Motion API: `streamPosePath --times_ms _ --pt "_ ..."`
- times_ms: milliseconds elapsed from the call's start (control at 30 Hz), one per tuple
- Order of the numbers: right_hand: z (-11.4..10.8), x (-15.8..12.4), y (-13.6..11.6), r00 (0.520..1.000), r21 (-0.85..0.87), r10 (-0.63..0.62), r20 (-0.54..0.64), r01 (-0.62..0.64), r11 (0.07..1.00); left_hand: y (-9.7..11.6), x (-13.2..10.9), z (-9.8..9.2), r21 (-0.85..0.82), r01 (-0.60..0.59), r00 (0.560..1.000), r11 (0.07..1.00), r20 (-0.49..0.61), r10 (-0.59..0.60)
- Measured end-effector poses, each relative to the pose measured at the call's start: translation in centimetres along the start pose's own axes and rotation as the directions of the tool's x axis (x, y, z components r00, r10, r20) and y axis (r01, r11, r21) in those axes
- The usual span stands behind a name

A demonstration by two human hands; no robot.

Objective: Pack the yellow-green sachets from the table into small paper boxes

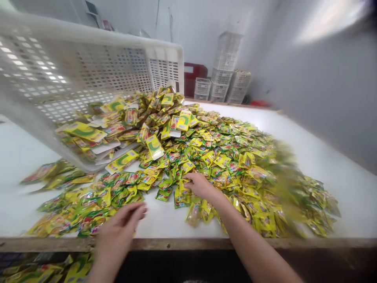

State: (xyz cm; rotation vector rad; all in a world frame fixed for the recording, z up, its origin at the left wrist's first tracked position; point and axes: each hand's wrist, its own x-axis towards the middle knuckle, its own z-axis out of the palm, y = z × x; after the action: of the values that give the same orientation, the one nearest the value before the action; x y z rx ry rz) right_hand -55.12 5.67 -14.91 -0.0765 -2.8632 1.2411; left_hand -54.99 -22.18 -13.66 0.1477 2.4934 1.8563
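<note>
Touching the near edge of a heap of packets (226, 161), our right hand (200, 185) has its thumb and fingertips drawn close together; we cannot tell whether they pinch a packet or only rest on one. Our left hand (125, 222), half curled beside the smaller pile at left, shows nothing in its fingers, though its underside is hidden. To work neatly, we would judge it best to take the slippery-looking packets by a crimped edge, lift rather than drag, and keep our wrists clear of the near pieces so none slide off the front. The heap spreads across a white table (165, 226) with a worn wooden edge (167, 245). At left a white basket (97, 35) lies tipped, yellow boxes (154, 146) spilling from its mouth. Beyond the table, white crates (219, 84) stand stacked near a pale wall (203, 23), beside something dark red (196, 74).
</note>
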Motion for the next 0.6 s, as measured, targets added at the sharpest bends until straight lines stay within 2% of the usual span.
streamPosePath --times_ms 33,100,167,200,267,433,600 --pt "0.1 0.2 0.1 1.0 -0.024 -0.006 0.013 0.006 1.0 0.0 0.5 2.3 -0.031 0.021 0.99 0.999 0.137 -0.017" --pt "0.3 -0.1 0.2 0.999 -0.073 -0.007 0.036 0.009 0.997 0.0 1.6 6.7 -0.037 0.013 0.956 0.999 0.295 -0.002" --pt "0.4 -1.1 0.2 0.998 -0.107 0.001 0.061 0.006 0.994 -0.2 2.3 9.8 -0.011 -0.013 0.936 1.0 0.353 0.016" --pt "0.5 -1.7 0.3 0.998 -0.117 0.006 0.067 0.002 0.993 -0.4 2.6 10.8 0.008 -0.028 0.934 1.0 0.358 0.024" --pt "0.8 -2.9 0.5 0.998 -0.123 0.017 0.054 -0.01 0.992 -1.1 2.8 11.7 0.039 -0.067 0.933 0.997 0.357 0.048" --pt "1.1 -4.5 0.7 1.0 -0.111 -0.008 -0.004 0.007 0.994 -2.2 2.2 11.8 0.047 -0.084 0.923 0.995 0.381 0.06" --pt "0.0 -5.9 -0.4 0.993 -0.108 -0.118 0.0 0.117 0.987 -0.5 0.8 11.4 -0.013 -0.136 0.898 0.991 0.421 0.129"
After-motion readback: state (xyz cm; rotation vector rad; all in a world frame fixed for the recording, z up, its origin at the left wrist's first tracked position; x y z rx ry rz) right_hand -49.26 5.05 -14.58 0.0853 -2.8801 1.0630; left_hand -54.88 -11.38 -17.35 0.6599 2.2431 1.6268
